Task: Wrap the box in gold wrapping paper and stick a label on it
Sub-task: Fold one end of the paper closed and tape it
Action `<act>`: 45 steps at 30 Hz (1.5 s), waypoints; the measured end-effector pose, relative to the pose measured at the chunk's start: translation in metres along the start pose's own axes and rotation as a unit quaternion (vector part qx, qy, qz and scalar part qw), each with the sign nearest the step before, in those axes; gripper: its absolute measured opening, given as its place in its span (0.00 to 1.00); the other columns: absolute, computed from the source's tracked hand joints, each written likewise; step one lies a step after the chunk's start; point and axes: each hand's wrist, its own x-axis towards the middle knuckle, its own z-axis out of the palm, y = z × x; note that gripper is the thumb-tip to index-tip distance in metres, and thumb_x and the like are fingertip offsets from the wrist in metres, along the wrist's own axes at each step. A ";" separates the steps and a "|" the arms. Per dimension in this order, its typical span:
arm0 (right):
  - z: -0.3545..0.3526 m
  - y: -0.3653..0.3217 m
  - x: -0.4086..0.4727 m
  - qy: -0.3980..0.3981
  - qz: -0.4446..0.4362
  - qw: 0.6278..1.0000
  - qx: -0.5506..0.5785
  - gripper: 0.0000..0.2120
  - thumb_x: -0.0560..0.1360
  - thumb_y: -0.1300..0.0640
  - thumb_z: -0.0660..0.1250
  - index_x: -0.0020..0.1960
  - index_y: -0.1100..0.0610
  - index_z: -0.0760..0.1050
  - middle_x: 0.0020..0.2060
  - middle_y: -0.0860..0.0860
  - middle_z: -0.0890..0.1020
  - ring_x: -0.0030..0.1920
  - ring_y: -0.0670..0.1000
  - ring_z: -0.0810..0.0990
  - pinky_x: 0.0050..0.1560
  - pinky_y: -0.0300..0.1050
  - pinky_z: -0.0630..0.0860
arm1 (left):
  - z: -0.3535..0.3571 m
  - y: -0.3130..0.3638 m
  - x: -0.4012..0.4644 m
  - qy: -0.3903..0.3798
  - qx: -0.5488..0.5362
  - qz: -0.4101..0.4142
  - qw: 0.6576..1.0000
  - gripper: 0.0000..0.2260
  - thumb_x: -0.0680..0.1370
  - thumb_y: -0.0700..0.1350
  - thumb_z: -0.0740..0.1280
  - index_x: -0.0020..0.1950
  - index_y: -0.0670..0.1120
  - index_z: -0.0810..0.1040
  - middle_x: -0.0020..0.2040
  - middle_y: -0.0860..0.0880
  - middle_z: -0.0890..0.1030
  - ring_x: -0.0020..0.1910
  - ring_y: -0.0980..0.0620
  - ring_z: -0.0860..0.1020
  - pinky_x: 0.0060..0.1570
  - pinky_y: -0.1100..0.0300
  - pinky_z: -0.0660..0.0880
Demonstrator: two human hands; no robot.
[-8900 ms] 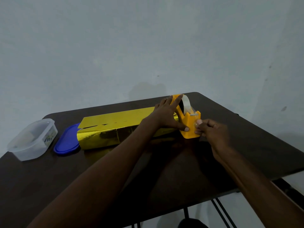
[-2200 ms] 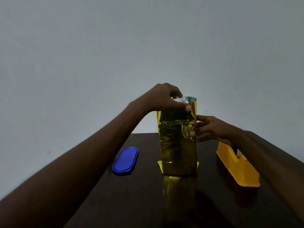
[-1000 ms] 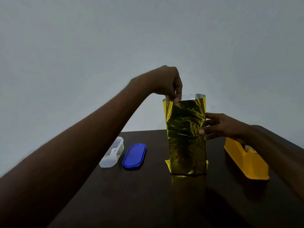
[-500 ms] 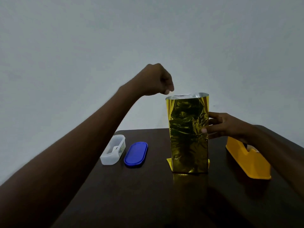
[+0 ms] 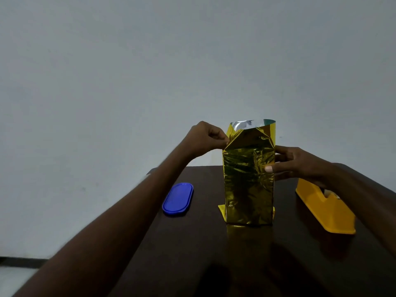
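The box [image 5: 248,181] stands upright on its end on the dark table [image 5: 192,254], covered in crinkled gold wrapping paper. At the top the paper's near flap is folded inward into a slanted shape, and its silver inner side shows behind. My left hand [image 5: 205,139] pinches the paper at the box's upper left corner. My right hand [image 5: 293,162] grips the box's right side, thumb on the front face. No label is visible.
A blue oval lid [image 5: 178,198] lies on the table left of the box. A yellow tape dispenser [image 5: 323,207] sits to the right, partly behind my right forearm. The table's left edge runs close by the lid.
My left hand came down from above the box to its upper left corner, and the near top flap now folds inward. The clear container has left the view. My right hand stays put.
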 end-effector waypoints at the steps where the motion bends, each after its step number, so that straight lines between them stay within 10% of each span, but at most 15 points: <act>1: 0.001 -0.001 -0.001 -0.003 -0.003 1.000 -0.001 0.36 0.65 0.53 0.80 0.71 0.50 0.70 0.56 0.52 0.84 0.56 0.52 0.83 0.56 0.54 0.81 | 0.002 0.000 0.002 -0.002 0.001 0.004 1.000 0.03 0.73 0.44 0.75 0.45 0.46 0.86 0.39 0.48 0.86 0.39 0.58 0.80 0.44 0.59 0.77; 8: 0.004 -0.012 -0.005 0.007 -0.005 0.998 -0.060 0.23 0.68 0.49 0.76 0.62 0.44 0.76 0.54 0.49 0.85 0.59 0.52 0.82 0.56 0.47 0.80 | 0.000 0.002 0.012 -0.045 0.027 0.017 0.998 0.06 0.73 0.48 0.75 0.49 0.52 0.86 0.44 0.58 0.85 0.42 0.59 0.81 0.48 0.62 0.76; 13: 0.016 -0.047 -0.010 0.226 -0.125 0.934 -0.248 0.51 0.62 0.37 0.78 0.78 0.45 0.57 0.71 0.50 0.72 0.70 0.53 0.69 0.66 0.58 0.71 | -0.001 0.002 0.015 -0.067 0.039 0.033 0.996 0.07 0.74 0.47 0.74 0.51 0.52 0.86 0.44 0.60 0.83 0.39 0.65 0.79 0.43 0.69 0.73; 19: 0.051 -0.090 -0.021 0.283 -0.302 0.825 -0.385 0.28 0.68 0.57 0.77 0.66 0.50 0.75 0.46 0.45 0.82 0.54 0.52 0.74 0.48 0.44 0.67 | -0.002 0.005 0.020 -0.079 0.089 0.054 0.991 0.08 0.76 0.46 0.72 0.54 0.51 0.85 0.45 0.55 0.82 0.42 0.61 0.79 0.43 0.69 0.72; 29: 0.072 -0.072 -0.032 0.316 -0.362 0.714 -0.510 0.06 0.70 0.60 0.71 0.46 0.59 0.83 0.38 0.54 0.81 0.45 0.60 0.75 0.43 0.54 0.73 | -0.004 0.013 0.033 -0.147 0.137 0.038 0.979 0.12 0.75 0.51 0.73 0.57 0.52 0.84 0.49 0.54 0.82 0.41 0.69 0.77 0.41 0.69 0.68; 45: 0.092 -0.036 -0.036 0.329 -0.327 0.727 -0.507 0.10 0.74 0.58 0.65 0.47 0.61 0.83 0.46 0.56 0.83 0.52 0.61 0.78 0.50 0.53 0.74 | -0.006 0.033 0.045 -0.260 0.192 -0.018 0.946 0.18 0.79 0.51 0.67 0.66 0.46 0.79 0.63 0.47 0.80 0.62 0.49 0.77 0.61 0.54 0.73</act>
